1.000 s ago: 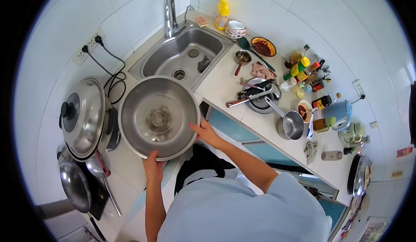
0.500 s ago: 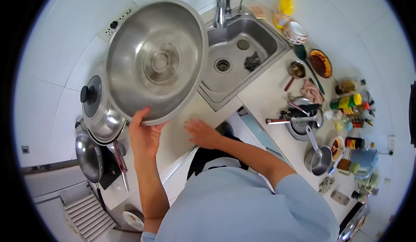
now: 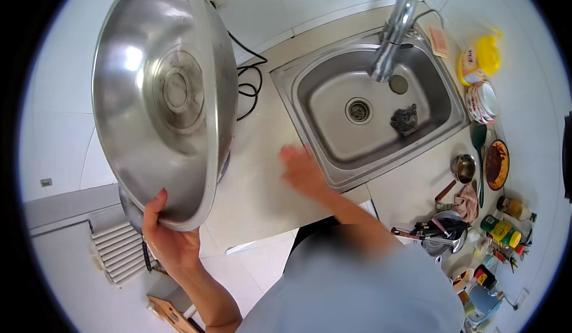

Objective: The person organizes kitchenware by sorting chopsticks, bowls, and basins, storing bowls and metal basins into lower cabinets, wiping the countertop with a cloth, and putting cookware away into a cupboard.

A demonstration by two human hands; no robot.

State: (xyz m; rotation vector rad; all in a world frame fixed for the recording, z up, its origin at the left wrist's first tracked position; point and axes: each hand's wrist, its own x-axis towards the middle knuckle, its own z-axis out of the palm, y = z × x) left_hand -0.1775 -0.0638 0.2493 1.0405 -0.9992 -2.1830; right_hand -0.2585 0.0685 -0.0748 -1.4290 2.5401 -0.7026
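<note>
A large stainless steel basin (image 3: 149, 172) stands tilted up at the left, its hollow side facing me. My left hand (image 3: 173, 237) grips its lower rim, thumb inside and fingers behind. My right hand (image 3: 301, 169) hovers over the counter (image 3: 256, 196) just left of the sink, blurred by motion, with its fingers apart and nothing in it. The steel sink (image 3: 333, 130) holds a dark scouring pad (image 3: 405, 120) and a round drain (image 3: 358, 111).
A faucet (image 3: 393, 41) arches over the sink. Black cable (image 3: 253, 89) lies behind the basin. Along the right wall are a yellow bottle (image 3: 478, 59), bowls (image 3: 481, 102), a small ladle (image 3: 462, 169), a cloth (image 3: 466, 202) and several seasoning jars (image 3: 501, 230).
The basin has swung left and turned more on edge in my left hand. My view has shifted, bringing the sink closer, and the lidded pot is now hidden.
</note>
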